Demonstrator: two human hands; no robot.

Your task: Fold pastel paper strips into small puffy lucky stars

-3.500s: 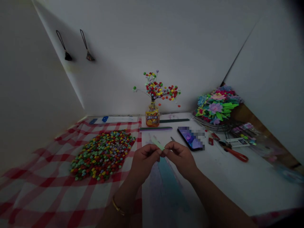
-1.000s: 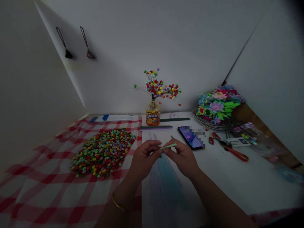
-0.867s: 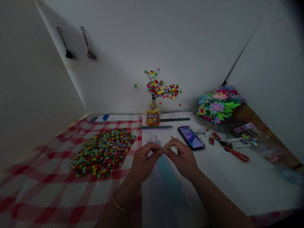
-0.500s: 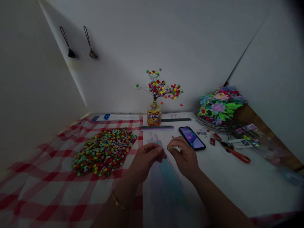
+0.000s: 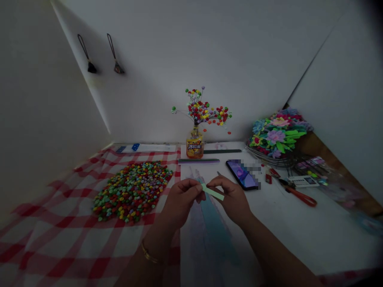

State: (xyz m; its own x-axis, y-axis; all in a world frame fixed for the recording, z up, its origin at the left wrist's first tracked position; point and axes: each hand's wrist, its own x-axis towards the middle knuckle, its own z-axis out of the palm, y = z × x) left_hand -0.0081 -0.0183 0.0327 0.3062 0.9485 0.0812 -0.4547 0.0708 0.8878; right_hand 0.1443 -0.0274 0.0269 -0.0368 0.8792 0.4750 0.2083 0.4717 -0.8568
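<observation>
Two hands meet over the middle of the table, pinching one pale green paper strip between them; the left hand grips its near end with thumb and forefinger closed narrow, the right hand pinches the other end the same way, the remaining fingers curled in; the strip hangs just above the table's front half, tilted down toward the right. Judging by the pose, a fold is in hand, and it would go best with the strip kept taut and flat, the crease pressed with the fingertips close together so thin paper does not twist or tear. Under the hands lie more long strips, teal and lilac, thin, flat and matte, running toward the front edge. On the left, a red-and-white checked cloth covers that half of the table; a heap of small puffy folded stars in red, green, yellow and purple sits on it, well apart from the left hand. Near the right hand a phone lies glossy and flat; red-handled scissors rest further toward the right edge. At the back edge stands a small bottle holding wire stems tipped with coloured stars; in the back right corner a bunch of bright paper flowers lies in a shallow wire basket.
</observation>
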